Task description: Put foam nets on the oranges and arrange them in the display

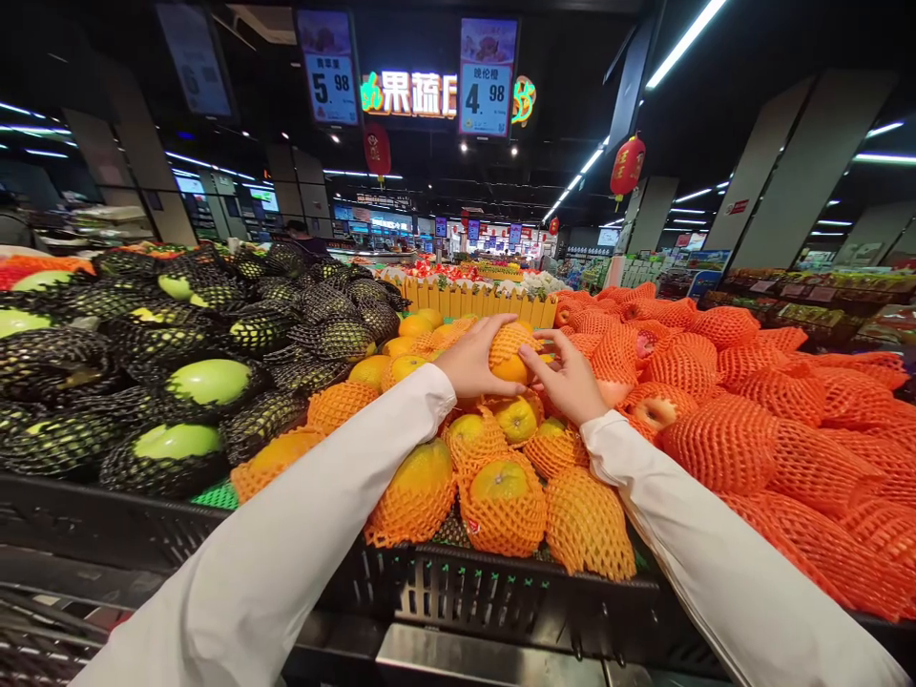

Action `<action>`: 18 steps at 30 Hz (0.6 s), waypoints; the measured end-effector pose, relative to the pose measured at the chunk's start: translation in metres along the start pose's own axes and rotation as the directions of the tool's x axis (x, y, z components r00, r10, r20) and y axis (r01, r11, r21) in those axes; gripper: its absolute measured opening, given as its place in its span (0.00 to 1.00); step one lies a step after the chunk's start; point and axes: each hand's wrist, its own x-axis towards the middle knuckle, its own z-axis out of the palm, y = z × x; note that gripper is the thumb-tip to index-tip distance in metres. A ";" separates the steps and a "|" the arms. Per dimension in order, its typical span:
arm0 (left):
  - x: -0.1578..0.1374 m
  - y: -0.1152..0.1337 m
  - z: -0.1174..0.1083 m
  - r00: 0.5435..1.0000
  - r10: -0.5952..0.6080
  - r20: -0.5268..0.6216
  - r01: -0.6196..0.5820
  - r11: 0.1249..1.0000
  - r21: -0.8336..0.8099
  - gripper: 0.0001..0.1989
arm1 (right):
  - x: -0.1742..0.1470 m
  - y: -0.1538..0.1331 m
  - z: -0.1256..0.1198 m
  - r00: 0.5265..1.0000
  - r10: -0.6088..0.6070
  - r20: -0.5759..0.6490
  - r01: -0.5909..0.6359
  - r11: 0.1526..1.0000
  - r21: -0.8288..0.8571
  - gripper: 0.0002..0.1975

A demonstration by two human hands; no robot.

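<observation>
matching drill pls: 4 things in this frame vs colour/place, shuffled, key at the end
Things:
1. left hand
2. green fruit
3. red lantern
4. price sign 4.98

Place or state:
A. hangs from the ceiling, right of centre
B. cups the orange in its net sleeve, opposite the right hand
C. hangs overhead above the orange display
D. lies in black foam netting, left bin

Pairs: 1-B, 2-D, 3-A, 4-C
</observation>
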 end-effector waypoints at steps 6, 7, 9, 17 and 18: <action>0.002 0.000 -0.003 0.999 0.003 0.048 -0.003 1.000 0.010 0.55 | 0.003 0.000 -0.006 0.964 -0.246 -0.098 0.230 0.962 -0.150 0.16; 0.001 0.000 -0.004 0.999 -0.010 0.051 0.009 1.000 0.017 0.57 | 0.003 -0.001 -0.006 0.953 -0.295 -0.067 0.282 0.946 -0.158 0.15; 0.001 0.001 -0.005 0.998 -0.038 0.045 0.036 0.998 0.046 0.59 | 0.003 -0.003 -0.007 0.923 -0.385 -0.004 0.379 0.910 -0.168 0.11; -0.001 0.006 -0.006 0.998 -0.060 0.010 0.059 0.991 0.121 0.62 | 0.006 -0.008 -0.015 0.893 -0.450 -0.020 0.429 0.863 -0.267 0.05; -0.001 0.006 -0.006 0.998 -0.064 0.009 0.063 0.990 0.128 0.62 | 0.006 -0.008 -0.014 0.891 -0.453 -0.019 0.432 0.861 -0.269 0.05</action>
